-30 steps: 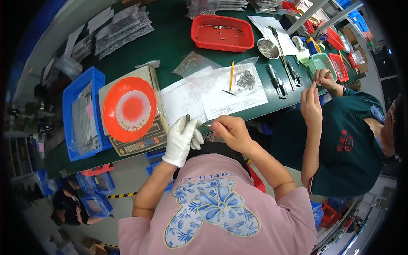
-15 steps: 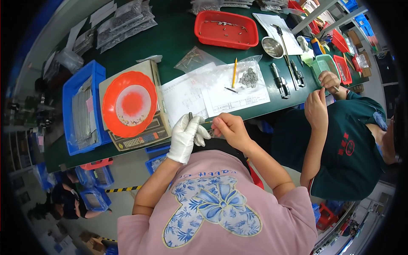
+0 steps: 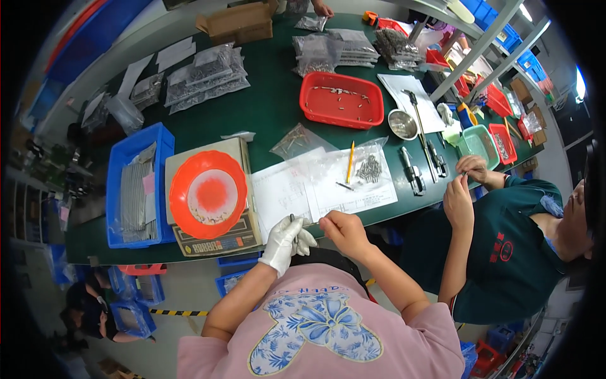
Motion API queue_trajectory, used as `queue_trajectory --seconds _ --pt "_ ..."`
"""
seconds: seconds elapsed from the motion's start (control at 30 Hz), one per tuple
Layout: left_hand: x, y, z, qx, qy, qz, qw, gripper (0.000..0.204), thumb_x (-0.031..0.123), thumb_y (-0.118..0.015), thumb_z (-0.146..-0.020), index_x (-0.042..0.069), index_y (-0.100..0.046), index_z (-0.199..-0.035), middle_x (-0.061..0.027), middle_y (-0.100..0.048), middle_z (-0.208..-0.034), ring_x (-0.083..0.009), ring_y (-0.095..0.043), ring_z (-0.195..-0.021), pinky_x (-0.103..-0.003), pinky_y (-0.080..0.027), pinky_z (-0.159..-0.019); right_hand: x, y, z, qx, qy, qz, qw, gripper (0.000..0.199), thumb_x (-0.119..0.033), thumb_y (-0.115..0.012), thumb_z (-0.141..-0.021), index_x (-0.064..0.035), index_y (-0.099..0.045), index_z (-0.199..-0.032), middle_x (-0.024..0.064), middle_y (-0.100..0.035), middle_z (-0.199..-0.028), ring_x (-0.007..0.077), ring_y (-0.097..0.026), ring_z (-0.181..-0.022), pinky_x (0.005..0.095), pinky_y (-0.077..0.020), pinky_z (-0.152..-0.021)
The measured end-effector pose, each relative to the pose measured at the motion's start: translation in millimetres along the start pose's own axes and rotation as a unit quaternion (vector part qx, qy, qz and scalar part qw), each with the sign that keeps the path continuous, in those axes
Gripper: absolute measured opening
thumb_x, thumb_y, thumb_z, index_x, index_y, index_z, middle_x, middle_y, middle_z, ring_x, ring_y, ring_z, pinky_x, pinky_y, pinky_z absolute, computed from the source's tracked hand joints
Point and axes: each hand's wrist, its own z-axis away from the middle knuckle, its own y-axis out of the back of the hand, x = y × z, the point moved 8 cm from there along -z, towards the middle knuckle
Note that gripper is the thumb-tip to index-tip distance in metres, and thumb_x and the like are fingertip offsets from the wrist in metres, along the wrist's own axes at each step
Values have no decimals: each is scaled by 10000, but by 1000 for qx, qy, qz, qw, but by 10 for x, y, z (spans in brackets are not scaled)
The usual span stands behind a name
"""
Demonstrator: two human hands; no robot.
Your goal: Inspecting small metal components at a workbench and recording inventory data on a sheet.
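My left hand [image 3: 283, 245], in a white glove, is closed on a small dark metal pin [image 3: 292, 218] whose tip stands out above the fingers. Just to its right, my bare right hand [image 3: 347, 235] has its thumb and forefinger pinched together; whatever is between them is too small to name. Both hands hover at the near table edge, a little apart. Beyond them, drawing sheets [image 3: 281, 199] lie on the table. On these rest a clear bag of small metal parts [image 3: 368, 168], a yellow pencil [image 3: 350, 163] and a short dark pin [image 3: 345, 186].
Left of the papers, an orange dish [image 3: 182, 183] sits on a weighing scale [image 3: 218, 245], beside a blue bin [image 3: 165, 218]. Farther off are a red tray [image 3: 341, 120], a metal bowl [image 3: 403, 125] and bagged parts [image 3: 208, 79]. A co-worker [image 3: 499, 252] works at the right.
My view has tipped up, so more of the far table shows. My hands stay near the table edge; the thin yellowish rod seen between them earlier no longer shows clearly.
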Motion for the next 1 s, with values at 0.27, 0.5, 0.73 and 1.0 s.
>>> queue_trajectory --seconds 0.27,0.5,0.73,1.0 --pt "-94 74 -58 -5 50 82 995 237 240 -445 -839 20 -486 -918 -69 -546 -573 -96 -462 -415 -185 -369 -379 -305 113 -47 30 178 -10 984 80 -78 -563 -717 -26 -552 -777 119 -560 -680 264 -553 -613 318 -438 -554" --pt "-344 85 -80 -47 169 134 975 210 241 -448 -836 40 -493 -878 -6 -471 -539 -90 -415 -415 -198 -306 -364 -335 137 -33 44 236 41 970 106 -137 -567 -712 -51 -552 -772 99 -564 -633 274 -545 -567 350 -429 -524" --pt "-128 182 -89 30 51 22 998 214 225 -457 -829 16 -478 -870 -59 -494 -526 -120 -422 -406 -212 -315 -373 -176 22 -83 -9 101 56 993 226 -245 -487 -800 -50 -541 -700 84 -558 -577 236 -566 -563 320 -426 -506" --pt "-165 176 -157 29 52 43 997 225 222 -447 -835 6 -466 -895 -59 -486 -529 -120 -430 -420 -215 -327 -385 -110 38 -114 0 88 102 991 203 -222 -504 -798 -42 -546 -713 72 -565 -570 224 -574 -554 303 -432 -496"
